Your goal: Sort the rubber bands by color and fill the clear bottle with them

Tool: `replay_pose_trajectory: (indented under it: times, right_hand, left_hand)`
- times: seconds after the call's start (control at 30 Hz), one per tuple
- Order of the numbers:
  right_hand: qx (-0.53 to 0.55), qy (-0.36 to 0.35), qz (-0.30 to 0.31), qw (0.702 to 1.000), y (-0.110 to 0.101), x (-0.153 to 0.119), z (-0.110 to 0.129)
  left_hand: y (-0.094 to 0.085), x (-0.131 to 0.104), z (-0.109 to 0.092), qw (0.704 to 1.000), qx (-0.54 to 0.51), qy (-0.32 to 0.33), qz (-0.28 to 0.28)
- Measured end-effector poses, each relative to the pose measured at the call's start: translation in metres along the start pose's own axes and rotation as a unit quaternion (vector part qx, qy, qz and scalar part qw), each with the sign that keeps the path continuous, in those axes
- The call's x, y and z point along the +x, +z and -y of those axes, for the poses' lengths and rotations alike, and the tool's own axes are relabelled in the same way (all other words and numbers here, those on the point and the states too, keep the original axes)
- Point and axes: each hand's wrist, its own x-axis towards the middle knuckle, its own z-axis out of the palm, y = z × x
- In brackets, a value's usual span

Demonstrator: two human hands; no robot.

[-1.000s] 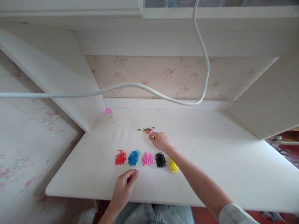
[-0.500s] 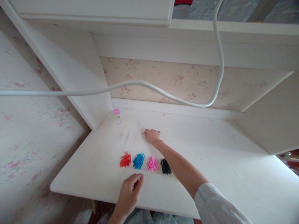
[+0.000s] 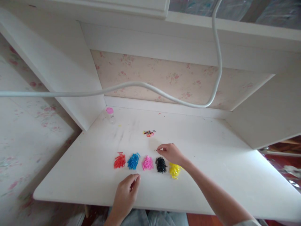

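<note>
your right hand [image 3: 170,152] pinches a small dark band [image 3: 155,150] by its edge, likely to keep it single, between the mixed heap [image 3: 149,133] and black pile [image 3: 161,164]. your left hand [image 3: 127,188] has its grip curled together, nothing visible inside. piles sit apart, seemingly against mixing.

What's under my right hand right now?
White desk shows around your right hand, and a small dark band pokes out of its pinch. Whatever lies directly beneath the hand is covered, so I can't tell.
</note>
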Motion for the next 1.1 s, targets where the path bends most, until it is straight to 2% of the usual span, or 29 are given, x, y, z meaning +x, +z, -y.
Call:
replay_pose_trajectory:
  times: [0.1,0.23,0.43,0.57,0.67,0.77,0.93,1.03,1.1]
  right_hand:
    - [-0.008,0.019,0.018,1.000,0.002,-0.022,-0.014]
    - [-0.055,0.034,0.033,0.997,0.007,-0.039,-0.017]
    - [-0.129,0.048,0.028,0.990,0.009,-0.047,-0.011]
    - [-0.140,0.054,0.026,0.988,0.007,-0.052,-0.009]
    - [-0.120,0.055,0.009,0.991,0.003,-0.058,-0.012]
    - [-0.077,0.078,-0.036,0.993,-0.003,-0.066,-0.023]
    - [0.033,0.145,-0.148,0.978,0.002,-0.079,-0.067]
    - [0.085,0.205,-0.201,0.954,0.018,-0.092,-0.097]
    - [0.099,0.221,-0.220,0.945,0.031,-0.102,-0.111]
  left_hand:
    - [0.003,0.000,0.002,1.000,0.011,0.023,-0.005]
    - [0.005,-0.002,0.002,0.998,0.031,0.044,-0.015]
    - [0.005,-0.005,-0.005,0.997,0.050,0.049,-0.018]
    - [0.006,-0.006,-0.006,0.997,0.051,0.055,-0.018]
    - [0.004,-0.006,-0.007,0.999,0.036,0.034,0.000]
    - [-0.001,0.000,-0.013,1.000,0.022,0.017,0.011]
    - [-0.014,0.031,-0.039,0.994,0.088,0.056,0.024]
    - [-0.014,0.066,-0.052,0.985,0.144,0.096,0.027]
    - [-0.011,0.093,-0.056,0.976,0.194,0.097,0.031]
